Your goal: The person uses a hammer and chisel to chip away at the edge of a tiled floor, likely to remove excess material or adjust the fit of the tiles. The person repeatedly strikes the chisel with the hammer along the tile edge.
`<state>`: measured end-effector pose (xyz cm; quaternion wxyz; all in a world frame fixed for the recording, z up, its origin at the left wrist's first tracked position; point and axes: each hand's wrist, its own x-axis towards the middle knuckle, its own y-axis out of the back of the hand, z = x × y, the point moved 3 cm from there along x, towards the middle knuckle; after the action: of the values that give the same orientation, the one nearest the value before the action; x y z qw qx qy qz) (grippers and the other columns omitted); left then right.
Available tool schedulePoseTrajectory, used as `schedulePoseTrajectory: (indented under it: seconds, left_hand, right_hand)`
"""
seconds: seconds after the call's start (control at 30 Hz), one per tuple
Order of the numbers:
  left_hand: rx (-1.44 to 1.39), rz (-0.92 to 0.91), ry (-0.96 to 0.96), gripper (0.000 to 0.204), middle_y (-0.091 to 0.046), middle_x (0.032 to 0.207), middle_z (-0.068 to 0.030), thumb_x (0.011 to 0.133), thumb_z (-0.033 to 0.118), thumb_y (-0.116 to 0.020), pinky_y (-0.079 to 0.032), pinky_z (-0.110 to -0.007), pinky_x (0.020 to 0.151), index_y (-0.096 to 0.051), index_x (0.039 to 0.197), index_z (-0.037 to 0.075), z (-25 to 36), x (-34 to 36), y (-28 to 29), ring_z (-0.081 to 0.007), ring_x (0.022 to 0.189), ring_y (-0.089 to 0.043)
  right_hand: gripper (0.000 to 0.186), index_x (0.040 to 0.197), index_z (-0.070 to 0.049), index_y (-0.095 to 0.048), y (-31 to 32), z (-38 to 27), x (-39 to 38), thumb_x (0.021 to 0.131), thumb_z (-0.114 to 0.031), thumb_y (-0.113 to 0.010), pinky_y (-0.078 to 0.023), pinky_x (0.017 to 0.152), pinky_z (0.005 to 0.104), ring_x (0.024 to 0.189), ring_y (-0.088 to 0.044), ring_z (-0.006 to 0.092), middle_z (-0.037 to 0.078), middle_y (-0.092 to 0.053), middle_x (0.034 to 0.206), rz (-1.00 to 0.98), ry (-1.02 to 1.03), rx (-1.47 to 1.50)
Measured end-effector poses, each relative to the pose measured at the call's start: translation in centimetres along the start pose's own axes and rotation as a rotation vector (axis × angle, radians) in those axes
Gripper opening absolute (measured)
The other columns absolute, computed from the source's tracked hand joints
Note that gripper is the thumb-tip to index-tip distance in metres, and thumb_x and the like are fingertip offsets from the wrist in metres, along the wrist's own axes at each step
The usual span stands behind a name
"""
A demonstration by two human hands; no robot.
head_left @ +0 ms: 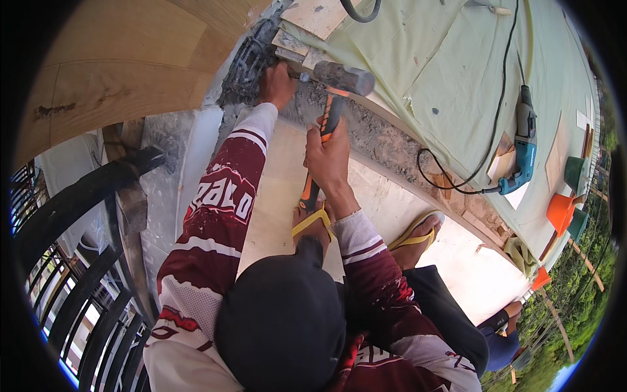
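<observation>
Left hand [277, 86]: curled round your chisel-like rod [300, 76], likely steadying it.
Right hand [328, 157]: wrapped round your club hammer [346, 79] mid-handle, likely for control.

Daylight fills the frame, brightest at lower right, where the pale floor panel [486, 281] washes out nearly to white, while the upper left looks dimmer, shadows are mostly soft, and fisheye distortion bends the black railing [88, 197] at left inside a dark, blue-fringed rim.
</observation>
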<state>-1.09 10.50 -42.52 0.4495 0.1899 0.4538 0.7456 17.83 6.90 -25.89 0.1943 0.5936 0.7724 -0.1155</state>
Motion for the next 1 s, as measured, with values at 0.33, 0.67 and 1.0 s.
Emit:
schedulePoseTrajectory:
  seconds: [0.33, 0.67, 1.0]
  left_hand:
    - [0.031, -0.034, 0.014, 0.023, -0.07, 0.102, -0.0235, 0.079, 0.003, -0.067, -0.053, -0.049, 0.083, -0.069, 0.101, 0.003, -0.3, 0.9, 0.1, -0.0432, 0.098, -0.066]
    - [0.006, 0.021, -0.069, 0.025, -0.07, 0.102, -0.0227, 0.079, 0.001, -0.065, -0.053, -0.049, 0.082, -0.068, 0.104, 0.003, -1.5, 0.4, -0.4, -0.0438, 0.097, -0.065]
    - [-0.045, -0.177, -0.23, 0.009, -0.071, 0.097, -0.0185, 0.082, -0.001, -0.067, -0.052, -0.046, 0.078, -0.068, 0.088, 0.004, 3.0, -2.6, 1.9, -0.0399, 0.095, -0.066]
  right_hand:
    - [0.02, 0.113, 0.001, -0.041, 5.8, -3.4, -4.2, 0.098, -0.008, -0.052, -0.045, 0.044, 0.0261, 0.045, -0.05, 0.0095, 0.003, -0.052, 0.065, 0.159, 0.166, 0.292]
    - [0.021, 0.11, -0.001, -0.043, -1.9, 2.8, -1.7, 0.096, -0.01, -0.055, -0.046, 0.043, 0.0293, 0.046, -0.052, 0.0118, 0.004, -0.052, 0.066, -0.113, -0.09, -0.182]
    - [0.025, 0.114, 0.001, -0.044, 4.3, 4.5, -4.3, 0.094, -0.01, -0.056, -0.044, 0.04, 0.0289, 0.046, -0.05, 0.0105, 0.002, -0.051, 0.064, -0.058, -0.333, 0.125]
